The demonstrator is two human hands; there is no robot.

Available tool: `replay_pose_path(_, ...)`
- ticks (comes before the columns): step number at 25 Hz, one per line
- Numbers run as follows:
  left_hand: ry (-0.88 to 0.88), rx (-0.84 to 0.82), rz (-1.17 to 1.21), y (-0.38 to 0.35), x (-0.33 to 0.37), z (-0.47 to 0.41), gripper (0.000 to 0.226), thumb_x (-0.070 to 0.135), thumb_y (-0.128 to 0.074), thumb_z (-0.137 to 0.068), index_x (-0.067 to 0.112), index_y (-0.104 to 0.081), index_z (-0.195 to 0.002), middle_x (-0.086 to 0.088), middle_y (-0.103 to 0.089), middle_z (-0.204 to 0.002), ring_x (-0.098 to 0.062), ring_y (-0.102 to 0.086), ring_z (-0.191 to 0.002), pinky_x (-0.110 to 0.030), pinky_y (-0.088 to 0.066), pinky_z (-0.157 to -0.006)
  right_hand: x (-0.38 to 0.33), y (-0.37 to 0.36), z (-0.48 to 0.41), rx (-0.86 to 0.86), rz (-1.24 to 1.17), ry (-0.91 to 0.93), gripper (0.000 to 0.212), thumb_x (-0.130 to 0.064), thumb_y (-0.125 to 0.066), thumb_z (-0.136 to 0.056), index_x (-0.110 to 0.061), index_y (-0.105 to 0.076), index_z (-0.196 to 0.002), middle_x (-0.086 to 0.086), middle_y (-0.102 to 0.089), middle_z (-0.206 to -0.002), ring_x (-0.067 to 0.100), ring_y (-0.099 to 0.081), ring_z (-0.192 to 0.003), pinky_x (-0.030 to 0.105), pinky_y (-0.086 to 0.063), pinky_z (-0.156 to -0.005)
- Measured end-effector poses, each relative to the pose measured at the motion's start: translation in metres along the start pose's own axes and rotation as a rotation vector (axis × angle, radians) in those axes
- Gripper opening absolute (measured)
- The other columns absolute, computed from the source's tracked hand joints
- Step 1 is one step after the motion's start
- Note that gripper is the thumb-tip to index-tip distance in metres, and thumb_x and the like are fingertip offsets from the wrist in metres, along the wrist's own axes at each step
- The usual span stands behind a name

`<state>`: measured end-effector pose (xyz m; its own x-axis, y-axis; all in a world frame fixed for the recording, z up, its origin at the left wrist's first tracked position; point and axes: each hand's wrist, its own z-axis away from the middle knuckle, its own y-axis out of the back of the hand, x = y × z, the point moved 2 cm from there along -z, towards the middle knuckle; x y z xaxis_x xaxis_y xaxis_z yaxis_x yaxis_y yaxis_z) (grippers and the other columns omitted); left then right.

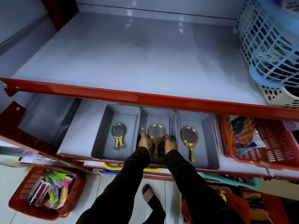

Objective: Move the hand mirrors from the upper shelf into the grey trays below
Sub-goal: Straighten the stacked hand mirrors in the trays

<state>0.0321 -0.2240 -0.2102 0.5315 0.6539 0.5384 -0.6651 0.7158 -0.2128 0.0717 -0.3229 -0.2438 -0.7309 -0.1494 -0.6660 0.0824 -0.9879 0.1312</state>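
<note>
Three grey trays stand side by side on the lower shelf. The left tray [103,126] holds gold hand mirrors [119,135] stacked together. The right tray [208,135] holds one oval gold mirror [189,139]. In the middle tray [157,113] lies a round gold mirror [156,136]. My left hand [143,140] touches its left side and my right hand [169,143] its right side, fingers curled against the frame. The upper shelf [129,54] shows no mirrors.
A red rail [145,97] fronts the upper shelf. A blue mesh basket [271,46] and a white basket [281,96] stand at its right. Red baskets sit at the lower shelf's right [267,146] and on the floor at left [47,193]. A foot [150,196] is below.
</note>
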Motion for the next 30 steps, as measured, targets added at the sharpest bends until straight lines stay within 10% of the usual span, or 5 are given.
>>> replay_pose_path(10, -0.011, -0.106, 0.117, -0.010, 0.013, 0.000, 0.079, 0.052, -0.027, -0.099, -0.011, -0.024, -0.146, -0.032, -0.016, -0.149, -0.049, -0.015, -0.140, -0.045, -0.011, -0.117, -0.009, -0.008, 0.009, -0.013, -0.045, -0.059, 0.017, -0.033, -0.043, -0.099, -0.018, -0.049, -0.094, 0.014, -0.052, -0.104, 0.034, -0.054, -0.101, 0.051, -0.050, -0.098)
replay_pose_path(22, -0.023, -0.098, 0.032, 0.002, -0.011, -0.002, 0.073, 0.061, -0.029, -0.095, 0.008, -0.041, -0.144, -0.021, -0.043, -0.147, -0.034, -0.041, -0.135, -0.033, -0.038, -0.088, 0.001, -0.011, 0.019, 0.021, -0.100, -0.033, 0.018, -0.032, -0.042, -0.100, -0.017, -0.051, -0.105, 0.005, -0.054, -0.081, 0.033, -0.058, -0.097, 0.050, -0.049, -0.099)
replay_pose_path(30, -0.016, -0.162, 0.106, -0.002, 0.013, -0.001, 0.071, 0.057, -0.027, -0.097, 0.008, -0.034, -0.148, -0.025, -0.042, -0.147, -0.032, -0.043, -0.134, -0.029, -0.043, -0.077, -0.021, -0.012, 0.010, 0.108, 0.314, 0.223, 0.046, -0.037, -0.031, -0.102, -0.004, -0.055, -0.124, 0.021, -0.056, -0.127, 0.032, -0.055, -0.110, 0.031, -0.035, -0.085)
